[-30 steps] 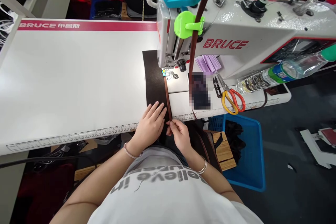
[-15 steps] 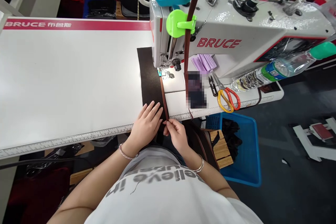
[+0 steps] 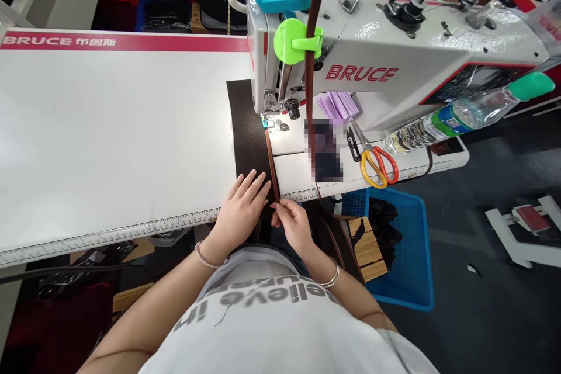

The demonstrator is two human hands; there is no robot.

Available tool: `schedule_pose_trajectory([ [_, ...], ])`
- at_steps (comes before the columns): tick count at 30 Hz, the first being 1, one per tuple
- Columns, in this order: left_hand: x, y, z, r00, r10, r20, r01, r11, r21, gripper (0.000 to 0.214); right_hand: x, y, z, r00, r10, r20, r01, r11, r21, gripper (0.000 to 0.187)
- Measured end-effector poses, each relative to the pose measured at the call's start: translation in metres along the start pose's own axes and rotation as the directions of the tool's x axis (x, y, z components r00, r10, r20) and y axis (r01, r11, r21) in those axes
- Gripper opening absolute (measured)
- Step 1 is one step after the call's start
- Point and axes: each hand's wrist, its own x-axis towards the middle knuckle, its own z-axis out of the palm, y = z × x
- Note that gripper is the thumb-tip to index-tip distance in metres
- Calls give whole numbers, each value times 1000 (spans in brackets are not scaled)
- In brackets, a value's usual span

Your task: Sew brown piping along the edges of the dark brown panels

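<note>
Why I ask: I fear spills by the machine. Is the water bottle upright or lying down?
Lying down: the water bottle rests on its side beside the sewing machine, green cap on, pointing right.

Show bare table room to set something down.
Free: the wide white table left of the dark panel, back to the red strip. Crowded: right of the brown tape, under the sewing machine, with scissors and bottle.
</note>
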Motion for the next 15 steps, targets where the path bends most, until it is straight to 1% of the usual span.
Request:
schedule_pose_trajectory([
  [5,-3,3,-1,999,39,11,-39,999,-19,45,0,1,0,1000,-1,4,1,1000,12,27],
  [11,-2,10,3,999,-10,-43,9,999,-30,40,0,0,1,1000,-2,2,2,999,32,28],
  [15,-2,10,4,999,-7,-51,6,1000,-16,39,0,1,0,1000,1,8,-1,1000,30,28],
])
